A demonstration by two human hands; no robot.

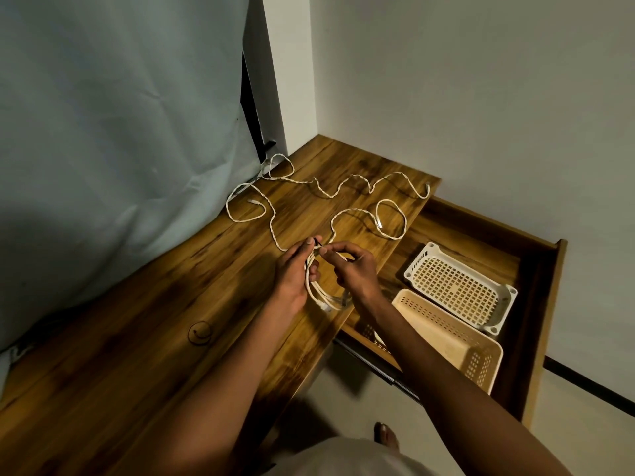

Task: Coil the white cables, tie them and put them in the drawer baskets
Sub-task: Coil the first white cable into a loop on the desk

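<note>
Left hand (294,269) gripping a coiled white cable (321,293) at frame centre, right hand (350,266) pinching its top, loose cables (330,194) above, two baskets (460,290) in the open drawer (536,304) at right.

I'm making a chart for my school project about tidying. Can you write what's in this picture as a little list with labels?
left hand: grips the coiled cable
right hand: pinches something small at the coil's top, too small to tell
loose cables: white, uncoiled, spread over the wooden table
drawer: open, beside the table
white basket: in the drawer, empty
beige basket: in the drawer, partly hidden by the right arm
</note>
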